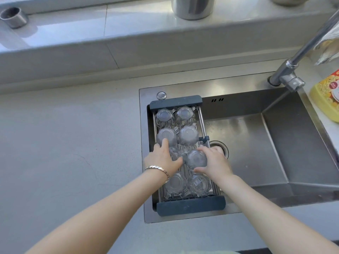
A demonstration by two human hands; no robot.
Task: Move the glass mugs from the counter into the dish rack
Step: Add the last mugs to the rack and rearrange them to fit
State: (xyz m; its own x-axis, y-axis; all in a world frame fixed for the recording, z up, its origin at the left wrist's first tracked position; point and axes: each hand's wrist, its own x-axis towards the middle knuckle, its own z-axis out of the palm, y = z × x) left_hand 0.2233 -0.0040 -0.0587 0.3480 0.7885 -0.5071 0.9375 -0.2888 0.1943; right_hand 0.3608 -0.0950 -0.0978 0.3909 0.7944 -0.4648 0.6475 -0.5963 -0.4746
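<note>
Two bare forearms reach over the grey counter [73, 143] to the dish rack [190, 205] spanning the sink [275, 143]. The right hand [214, 163] curls its fingers around an upturned glass mug [196, 159]; the left hand [162, 158], fingers spread, touches two neighbouring mugs. Other mugs stand inverted in pairs along the rack.

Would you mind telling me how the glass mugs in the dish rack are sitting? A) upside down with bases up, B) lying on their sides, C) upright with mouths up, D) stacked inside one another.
A: the glass mugs in the dish rack show their round bases facing up, in two columns.
</note>
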